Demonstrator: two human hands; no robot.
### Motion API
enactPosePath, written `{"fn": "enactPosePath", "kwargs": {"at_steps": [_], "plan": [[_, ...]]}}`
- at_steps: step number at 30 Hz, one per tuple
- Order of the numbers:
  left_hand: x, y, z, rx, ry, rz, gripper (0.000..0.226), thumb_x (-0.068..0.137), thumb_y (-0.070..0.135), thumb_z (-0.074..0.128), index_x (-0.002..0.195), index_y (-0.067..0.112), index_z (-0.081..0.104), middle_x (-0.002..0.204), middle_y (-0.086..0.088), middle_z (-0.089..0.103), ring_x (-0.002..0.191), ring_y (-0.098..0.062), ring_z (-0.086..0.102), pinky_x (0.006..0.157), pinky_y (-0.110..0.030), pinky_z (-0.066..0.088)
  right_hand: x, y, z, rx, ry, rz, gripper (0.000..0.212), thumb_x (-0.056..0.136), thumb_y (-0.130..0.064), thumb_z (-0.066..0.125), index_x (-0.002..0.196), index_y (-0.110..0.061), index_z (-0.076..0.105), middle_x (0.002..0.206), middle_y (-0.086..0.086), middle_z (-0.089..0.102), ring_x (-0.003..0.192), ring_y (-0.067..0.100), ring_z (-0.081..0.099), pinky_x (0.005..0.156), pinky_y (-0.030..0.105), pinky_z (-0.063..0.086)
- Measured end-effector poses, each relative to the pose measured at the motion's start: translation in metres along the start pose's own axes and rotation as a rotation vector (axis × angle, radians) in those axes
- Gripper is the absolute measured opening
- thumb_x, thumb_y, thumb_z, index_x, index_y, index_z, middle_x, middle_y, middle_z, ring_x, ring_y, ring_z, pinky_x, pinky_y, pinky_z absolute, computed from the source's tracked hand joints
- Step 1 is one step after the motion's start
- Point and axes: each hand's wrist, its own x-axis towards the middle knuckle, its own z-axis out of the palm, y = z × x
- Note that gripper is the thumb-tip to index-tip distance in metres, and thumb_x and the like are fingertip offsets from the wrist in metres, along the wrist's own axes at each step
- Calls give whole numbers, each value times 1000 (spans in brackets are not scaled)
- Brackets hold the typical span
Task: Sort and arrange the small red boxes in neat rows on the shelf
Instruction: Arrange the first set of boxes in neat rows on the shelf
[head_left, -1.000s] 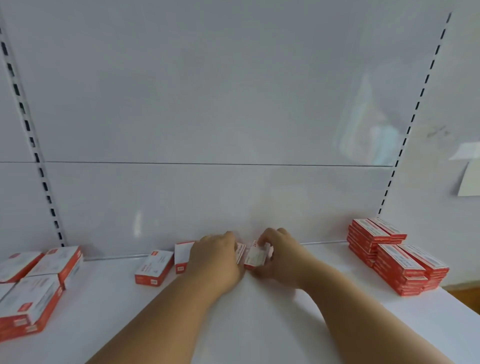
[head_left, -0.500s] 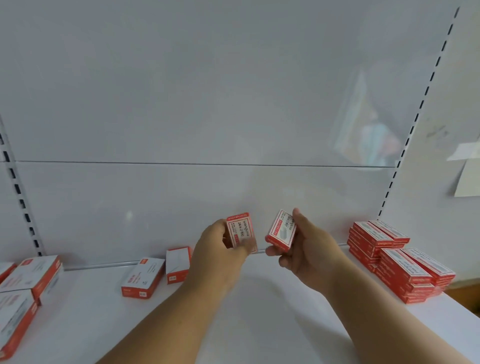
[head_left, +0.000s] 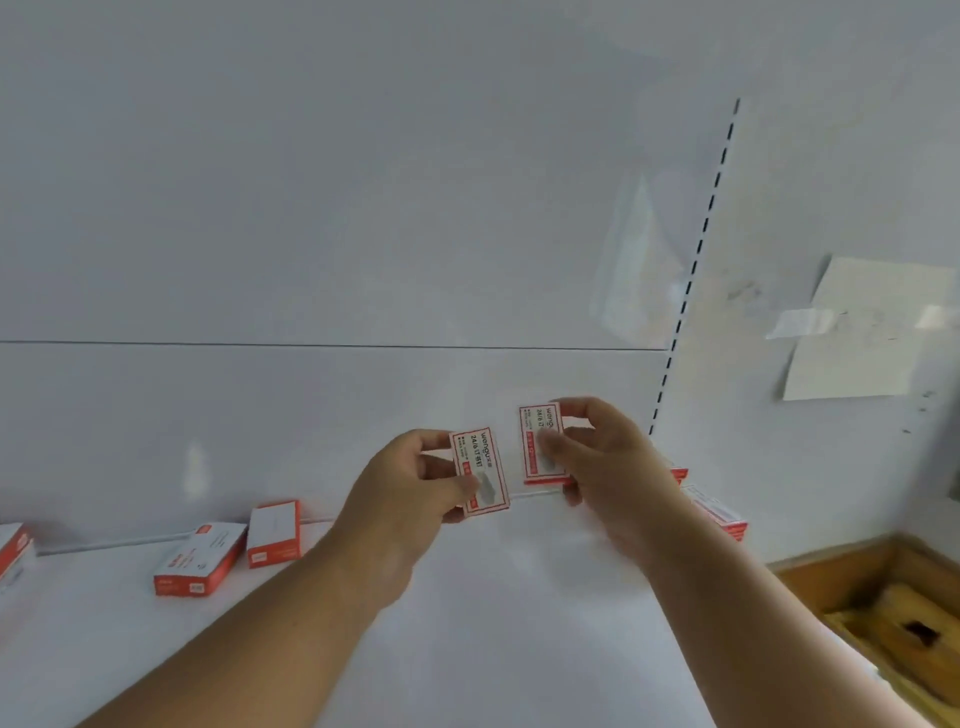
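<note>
- Back panel (head_left: 363, 208): white, with a thin horizontal seam across it and a slotted upright (head_left: 696, 260) near its right edge.
- Shelf (head_left: 493, 623): white, flat, running the width of the view; both forearms reach over it.
- Wall (head_left: 810, 156) right of the upright: pale, with a paper sheet (head_left: 857, 338) taped on at a tilt.
- Wood crate (head_left: 893, 613): lower right, beyond the shelf edge, below shelf level.
- Left hand (head_left: 410, 493): raised above the shelf, clasping the left box (head_left: 480, 470) by thumb and fingertips; printed white face with red border toward the camera, box upright and slightly tilted.
- Right hand (head_left: 602, 462): raised a little higher, pinching the right box (head_left: 540, 441) between thumb in front and fingers at the top edge; box upright, face toward the camera.
- The two held boxes sit side by side, near each other, a narrow gap between them, neither touching the shelf.
- Stack (head_left: 719, 512): red boxes on the shelf behind the right wrist, mostly hidden.
- Flat box (head_left: 200, 558): lying on the shelf at left, near the back panel.
- Standing box (head_left: 274, 532): just right of the flat box, white face forward, at the back panel.
- Edge box (head_left: 15, 551): cut off at the left border.
</note>
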Motion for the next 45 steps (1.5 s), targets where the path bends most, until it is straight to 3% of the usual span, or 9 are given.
{"fn": "enactPosePath", "kwargs": {"at_steps": [5,11,15,21,26,29,34,38,45], "plan": [[-6,14,71,35,-118,-43,32,83,-2,73,108,14,61,92,-10,75,80,-26,74,62,-28,54,-6,2,-90,-219,99,-30,19,83,-9,73,101,-14,69,69,3,72,42,7,55,45,23,40],[5,18,167,91,-165,-152,16,87,-2,68,99,8,67,89,-10,76,68,-17,70,54,-23,52,18,27,-177,-446,99,81,11,87,-17,71,96,-12,72,73,9,73,37,3,50,39,20,34],[15,12,202,167,-67,-215,11,87,0,68,97,5,68,89,-14,77,68,-20,70,50,-23,49,42,54,-197,-494,14,88,18,90,-28,66,93,-12,75,72,5,75,60,15,60,53,30,38],[19,3,222,477,168,-128,16,75,9,80,76,13,64,78,-11,73,60,-22,61,49,-24,39,53,75,-202,-725,-96,1,23,80,-34,76,87,-19,60,78,-3,64,66,15,64,52,25,46],[17,2,229,630,240,-68,16,77,22,79,80,17,64,78,-1,71,65,-19,66,54,-27,49,53,64,-204,-825,-135,-109,20,85,-35,70,92,-22,57,82,-7,60,71,13,62,53,24,45],[11,1,222,670,312,29,17,79,26,77,83,21,62,80,1,68,70,-20,68,62,-33,56,55,58,-197,-823,-116,-202,15,88,-35,64,95,-24,58,90,-5,63,75,13,62,55,24,44],[-12,-2,178,826,382,121,15,80,29,72,85,27,58,75,8,60,68,-10,58,57,-24,42,49,37,-148,-767,-167,-380,12,85,-33,61,94,-25,57,87,-5,65,82,17,62,71,30,51],[-35,-6,118,938,415,77,11,83,34,67,88,28,59,78,10,61,72,-8,59,60,-24,46,32,17,-86,-762,-233,-481,18,86,-36,60,101,-25,60,92,-7,65,86,15,59,64,25,42],[-66,-23,-14,1195,414,-25,9,87,41,57,89,33,54,86,14,62,82,-7,60,68,-25,48,2,-5,43,-740,-337,-522,22,87,-38,59,105,-25,58,95,-7,63,85,15,59,67,26,46]]}}
